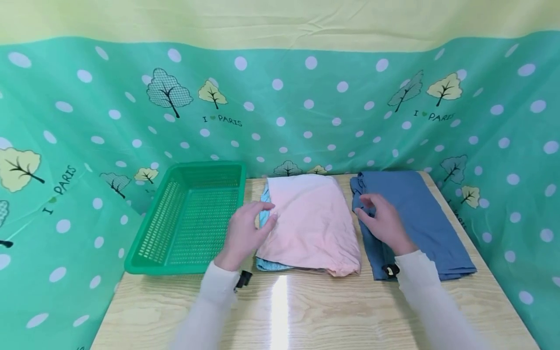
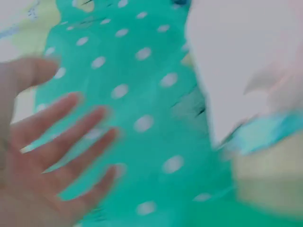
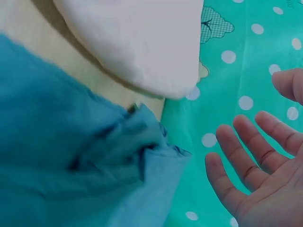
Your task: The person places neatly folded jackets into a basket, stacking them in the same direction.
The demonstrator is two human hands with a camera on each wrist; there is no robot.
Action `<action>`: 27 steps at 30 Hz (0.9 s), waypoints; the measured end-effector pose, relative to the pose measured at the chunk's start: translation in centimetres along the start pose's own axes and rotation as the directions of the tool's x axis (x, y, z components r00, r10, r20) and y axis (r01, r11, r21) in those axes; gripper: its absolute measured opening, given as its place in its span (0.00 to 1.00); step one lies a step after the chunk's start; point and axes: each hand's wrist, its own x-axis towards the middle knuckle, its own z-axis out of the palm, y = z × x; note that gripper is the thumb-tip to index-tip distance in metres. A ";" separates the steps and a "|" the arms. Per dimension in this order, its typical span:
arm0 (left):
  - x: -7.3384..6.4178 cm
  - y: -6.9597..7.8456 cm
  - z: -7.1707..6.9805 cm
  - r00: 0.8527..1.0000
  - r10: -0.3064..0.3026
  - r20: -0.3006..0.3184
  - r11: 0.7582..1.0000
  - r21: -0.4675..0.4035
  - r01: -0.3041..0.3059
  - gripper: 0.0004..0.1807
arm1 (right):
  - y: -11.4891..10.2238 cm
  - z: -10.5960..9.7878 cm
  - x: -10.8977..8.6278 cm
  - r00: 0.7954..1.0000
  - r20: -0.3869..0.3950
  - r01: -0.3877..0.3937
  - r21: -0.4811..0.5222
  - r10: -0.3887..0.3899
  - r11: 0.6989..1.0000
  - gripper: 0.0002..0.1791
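Evidently Empty-Handed, With Slippage a Risk

Spread and holding nothing, my left grip (image 1: 248, 233) hovers by the pink cloth (image 1: 310, 218), central on the desk (image 1: 332, 311); my right grip (image 1: 385, 223), likewise spread, by the blue cloth (image 1: 424, 214). I judge a shallow pinch could slide the pink cloth off its turquoise layer (image 1: 271, 265), or unfold the blue one. A green basket (image 1: 183, 269) crowds the left; a dotted curtain (image 1: 302, 155) bars the back.

You've got a light wood-grain table (image 1: 350, 316), bright glare streak (image 1: 280, 313) on its near part. Behind and both sides of your table: green dotted curtain (image 1: 262, 87), tree prints (image 1: 169, 92), "PARIS" lettering (image 1: 229, 121). Pale yellow band (image 1: 245, 24) high above the table.
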 end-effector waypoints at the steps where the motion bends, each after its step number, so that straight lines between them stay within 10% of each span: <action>1: -0.5 -0.1 0.9 0.999 0.004 -0.054 0.998 -0.059 -0.007 0.11 | 0.0 0.3 -0.3 1.000 -0.007 -0.007 0.023 0.007 1.000 0.23; 7: -3.0 -1.4 5.8 0.978 -0.064 -0.196 0.956 -0.293 0.004 0.05 | 0.4 2.3 -1.4 0.996 -0.049 -0.063 0.143 0.071 0.988 0.19; 12: -4.0 -2.8 8.3 0.954 -0.237 -0.184 0.943 -0.280 0.180 0.08 | 0.6 3.6 -2.1 0.986 -0.037 -0.150 0.213 0.161 0.966 0.21; 18: -4.5 -4.1 8.9 0.885 -0.443 -0.145 0.882 -0.245 0.401 0.16 | 0.7 4.7 -2.5 0.970 0.018 -0.239 0.235 0.241 0.942 0.24; 27: -3.6 -5.0 9.3 0.827 -0.561 -0.035 0.817 -0.186 0.546 0.28 | 0.4 5.2 -2.2 0.957 0.087 -0.291 0.244 0.278 0.925 0.34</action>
